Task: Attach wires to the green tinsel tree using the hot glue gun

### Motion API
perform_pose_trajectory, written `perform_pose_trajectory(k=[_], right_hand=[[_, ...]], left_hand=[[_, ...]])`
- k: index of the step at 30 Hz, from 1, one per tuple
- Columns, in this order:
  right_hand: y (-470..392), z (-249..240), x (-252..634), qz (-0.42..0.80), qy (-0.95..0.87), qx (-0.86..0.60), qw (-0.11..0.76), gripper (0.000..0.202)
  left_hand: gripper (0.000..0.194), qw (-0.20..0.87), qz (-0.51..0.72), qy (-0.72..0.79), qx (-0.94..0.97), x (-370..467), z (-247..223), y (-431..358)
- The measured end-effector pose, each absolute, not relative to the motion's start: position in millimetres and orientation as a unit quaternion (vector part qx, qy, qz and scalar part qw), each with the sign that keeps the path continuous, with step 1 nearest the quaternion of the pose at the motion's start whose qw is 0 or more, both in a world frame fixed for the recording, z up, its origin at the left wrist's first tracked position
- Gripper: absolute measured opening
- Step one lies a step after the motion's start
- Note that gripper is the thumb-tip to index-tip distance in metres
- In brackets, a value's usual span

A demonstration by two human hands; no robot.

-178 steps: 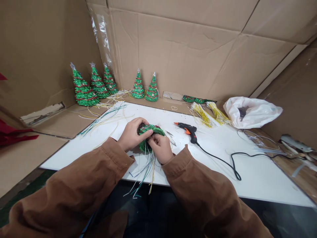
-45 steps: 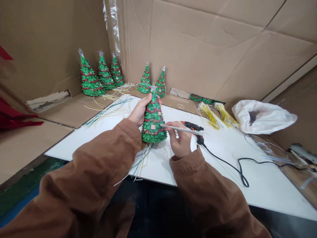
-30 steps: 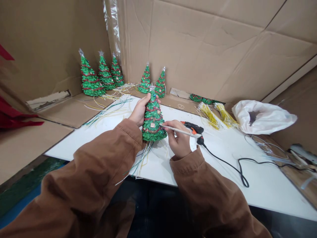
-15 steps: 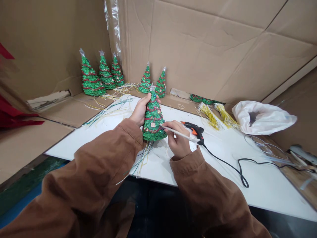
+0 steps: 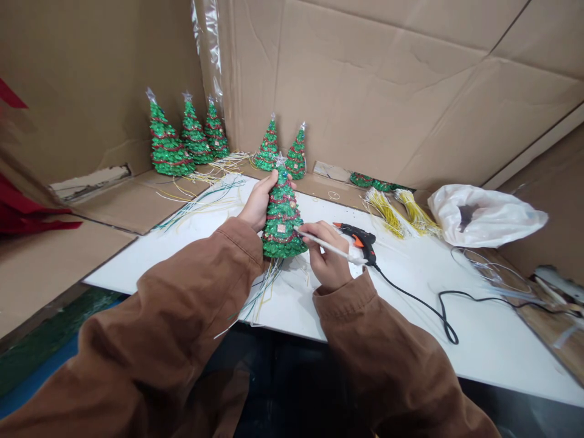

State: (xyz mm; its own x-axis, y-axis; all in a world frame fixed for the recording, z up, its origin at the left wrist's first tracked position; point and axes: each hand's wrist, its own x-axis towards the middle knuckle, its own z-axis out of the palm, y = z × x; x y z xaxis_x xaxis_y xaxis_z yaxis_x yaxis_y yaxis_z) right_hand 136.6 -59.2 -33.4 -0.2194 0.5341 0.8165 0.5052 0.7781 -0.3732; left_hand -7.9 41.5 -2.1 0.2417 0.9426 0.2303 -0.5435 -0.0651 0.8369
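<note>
My left hand (image 5: 259, 202) is closed around the upper back of a small green Christmas tree (image 5: 283, 214), held slightly tilted above the white board. Red garlands, a clear star at the tip and a small pale square low on the front decorate it. Yellow, white and green wires (image 5: 266, 291) hang out below its base. In my right hand (image 5: 329, 258), pinched between the fingers, is a thin white stick (image 5: 329, 246). Its tip is at the tree's lower right side; whether it touches cannot be made out.
A black and orange glue gun (image 5: 358, 237) lies right of my right hand, its cord (image 5: 410, 297) running rightward. Several finished trees (image 5: 166, 140) stand along the cardboard walls. Farther right are yellow wire bundles (image 5: 385, 213) and a white plastic bag (image 5: 488, 213) on the board (image 5: 410, 267).
</note>
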Motion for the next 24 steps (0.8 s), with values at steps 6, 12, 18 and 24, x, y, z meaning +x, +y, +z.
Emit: perform_pose_trajectory(k=[6,12,18,24], right_hand=[[-58.5,-35.3,137.0,0.016,-0.78,-0.335,0.528,0.015],[-58.0,-37.1,136.7,0.017,-0.775,-0.329,0.539,0.014],[-58.3,-37.8,136.0,0.016,-0.772,-0.332,0.542,0.014],[-58.0,-37.8,135.9,0.016,-0.773,-0.33,0.542,0.014]], left_hand=[[0.044,0.652,0.573,0.215,0.447,-8.1,-2.7,42.8],[0.045,0.652,0.572,0.214,0.449,-8.0,-2.6,42.5],[0.043,0.652,0.571,0.214,0.45,-8.2,-2.5,43.0],[0.044,0.654,0.569,0.219,0.449,-8.2,-1.8,43.1]])
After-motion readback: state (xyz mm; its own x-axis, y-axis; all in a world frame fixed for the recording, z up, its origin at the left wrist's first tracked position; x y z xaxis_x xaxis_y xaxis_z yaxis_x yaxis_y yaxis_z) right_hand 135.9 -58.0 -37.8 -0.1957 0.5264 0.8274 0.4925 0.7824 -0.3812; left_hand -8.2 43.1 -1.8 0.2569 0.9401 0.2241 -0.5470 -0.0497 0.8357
